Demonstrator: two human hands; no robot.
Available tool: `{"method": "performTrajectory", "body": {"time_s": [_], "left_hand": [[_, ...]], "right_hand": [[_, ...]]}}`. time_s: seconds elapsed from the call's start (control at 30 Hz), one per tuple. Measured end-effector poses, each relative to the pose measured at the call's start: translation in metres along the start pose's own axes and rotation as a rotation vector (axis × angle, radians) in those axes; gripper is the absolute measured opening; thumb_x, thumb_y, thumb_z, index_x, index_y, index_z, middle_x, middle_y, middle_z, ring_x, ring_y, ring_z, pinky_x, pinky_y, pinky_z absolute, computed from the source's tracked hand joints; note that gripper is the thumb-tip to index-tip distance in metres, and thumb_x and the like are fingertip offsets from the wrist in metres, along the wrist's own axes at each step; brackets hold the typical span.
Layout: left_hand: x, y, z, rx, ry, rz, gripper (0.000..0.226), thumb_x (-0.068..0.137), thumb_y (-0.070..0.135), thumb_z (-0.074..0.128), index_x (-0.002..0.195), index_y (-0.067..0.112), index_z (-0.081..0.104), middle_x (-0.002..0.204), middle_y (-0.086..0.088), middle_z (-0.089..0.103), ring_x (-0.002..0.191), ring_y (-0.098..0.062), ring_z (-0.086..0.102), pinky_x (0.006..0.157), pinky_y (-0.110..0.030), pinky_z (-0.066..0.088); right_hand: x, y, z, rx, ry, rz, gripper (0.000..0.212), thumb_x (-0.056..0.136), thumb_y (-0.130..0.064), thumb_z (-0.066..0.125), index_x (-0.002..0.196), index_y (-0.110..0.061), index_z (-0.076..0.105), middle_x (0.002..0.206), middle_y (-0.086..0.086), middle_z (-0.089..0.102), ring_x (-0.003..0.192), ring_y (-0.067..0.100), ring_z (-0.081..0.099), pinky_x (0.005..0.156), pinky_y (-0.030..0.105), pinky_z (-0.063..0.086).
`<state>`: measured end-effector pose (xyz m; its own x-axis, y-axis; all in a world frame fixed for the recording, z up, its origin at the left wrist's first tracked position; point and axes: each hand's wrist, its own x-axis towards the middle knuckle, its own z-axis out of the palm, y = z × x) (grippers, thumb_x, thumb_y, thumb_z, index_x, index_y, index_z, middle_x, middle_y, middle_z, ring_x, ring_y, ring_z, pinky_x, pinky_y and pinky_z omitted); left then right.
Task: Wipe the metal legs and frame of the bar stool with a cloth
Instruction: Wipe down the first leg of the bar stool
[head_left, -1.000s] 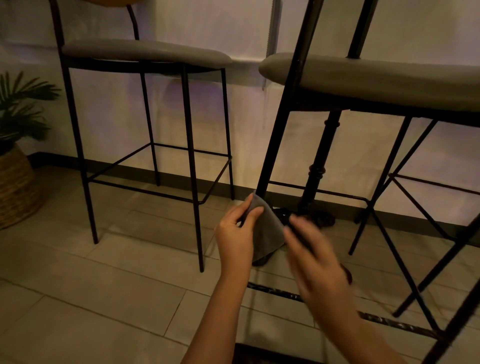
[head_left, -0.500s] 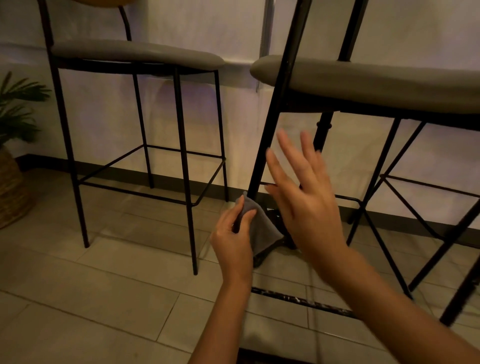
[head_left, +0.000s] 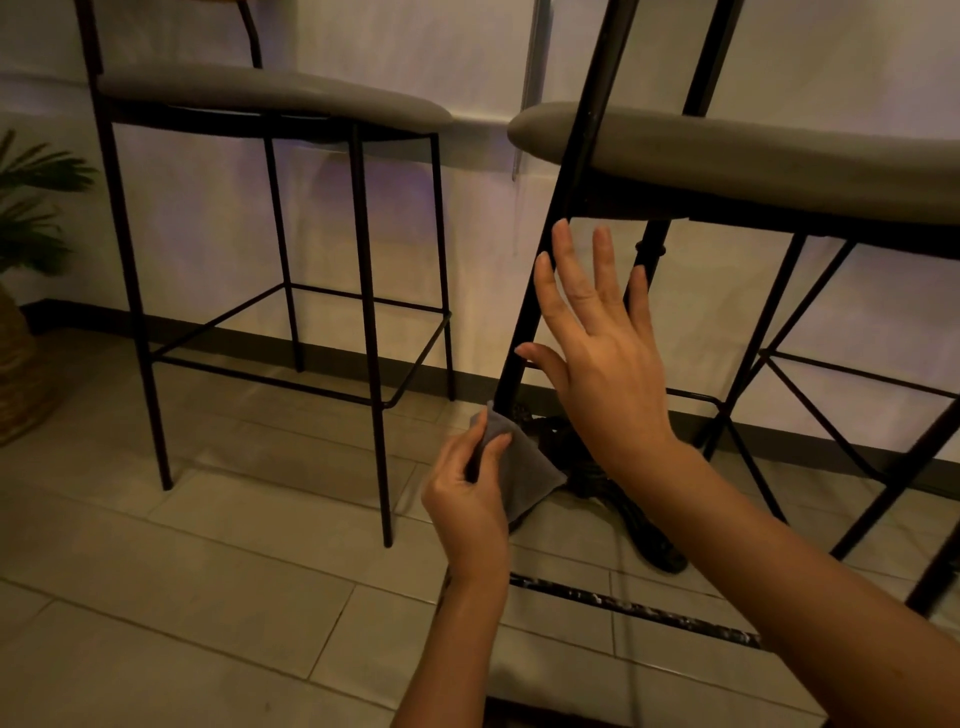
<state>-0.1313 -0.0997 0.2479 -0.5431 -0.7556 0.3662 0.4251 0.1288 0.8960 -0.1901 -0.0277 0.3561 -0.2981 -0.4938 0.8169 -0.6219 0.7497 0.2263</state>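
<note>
A bar stool with a grey seat (head_left: 753, 161) and black metal frame stands tilted at the right. Its near front leg (head_left: 550, 234) slants down to the floor. My left hand (head_left: 470, 499) pinches a grey cloth (head_left: 522, 470) wrapped round the bottom of that leg. My right hand (head_left: 597, 343) is raised with straight, spread fingers just right of the same leg, below the seat; the thumb is at the leg, contact unclear.
A second bar stool (head_left: 270, 96) stands upright at the left. A black ornate table base (head_left: 613, 483) sits behind the cloth. A potted plant in a woven basket (head_left: 15, 364) is at the far left. A dark floor drain strip (head_left: 634, 608) crosses the tiles.
My right hand rose from beside the cloth up along the leg toward the seat, fingers opening wide. My left hand kept the cloth at the leg's foot.
</note>
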Motion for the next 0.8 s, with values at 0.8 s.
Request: {"method": "performTrajectory", "body": {"time_s": [0.8], "left_hand": [[-0.003,-0.008,-0.006,0.037,-0.033,-0.003,0.026,0.083,0.013,0.063,0.109,0.016,0.063,0.094,0.014,0.061,0.092,0.012,0.054,0.077,-0.003,0.044]], "right_hand": [[-0.005,-0.005,0.002,0.096,-0.014,0.055,0.069,0.085,-0.025,0.061,0.143,-0.009,0.026,0.151,0.011,0.022,0.139,0.037,0.012,0.111,0.053,0.012]]}}
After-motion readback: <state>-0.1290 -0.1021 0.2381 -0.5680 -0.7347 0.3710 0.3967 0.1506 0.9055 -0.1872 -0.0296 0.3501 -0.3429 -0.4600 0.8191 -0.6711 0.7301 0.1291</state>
